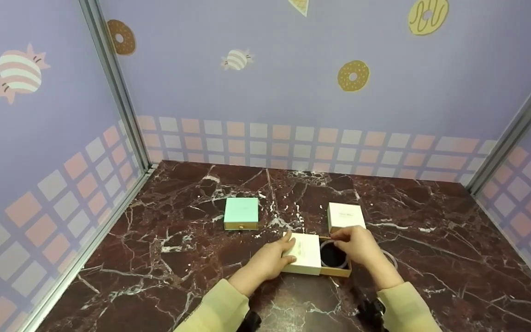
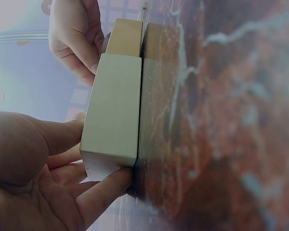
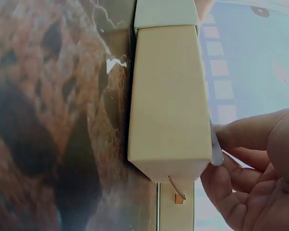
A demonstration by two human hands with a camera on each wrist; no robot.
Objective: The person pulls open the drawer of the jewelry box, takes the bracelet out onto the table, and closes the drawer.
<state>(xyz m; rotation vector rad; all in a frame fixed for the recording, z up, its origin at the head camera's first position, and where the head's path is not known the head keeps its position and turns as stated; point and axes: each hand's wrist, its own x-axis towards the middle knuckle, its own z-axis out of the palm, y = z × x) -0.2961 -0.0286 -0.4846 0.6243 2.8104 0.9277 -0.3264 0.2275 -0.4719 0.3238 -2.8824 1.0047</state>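
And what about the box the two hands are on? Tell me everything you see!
The box has a pale sleeve with faint lettering on top and a tan drawer, like stiff card. It lies flat on the marbled table. The drawer sticks partly out to the right, black inside, with a thin pull at its end. The left hand holds the sleeve; the right hand pinches a pale ring at the drawer.

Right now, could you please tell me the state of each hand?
Left hand: closed, holding the open box.
Right hand: closed, pinching the ring in that box.
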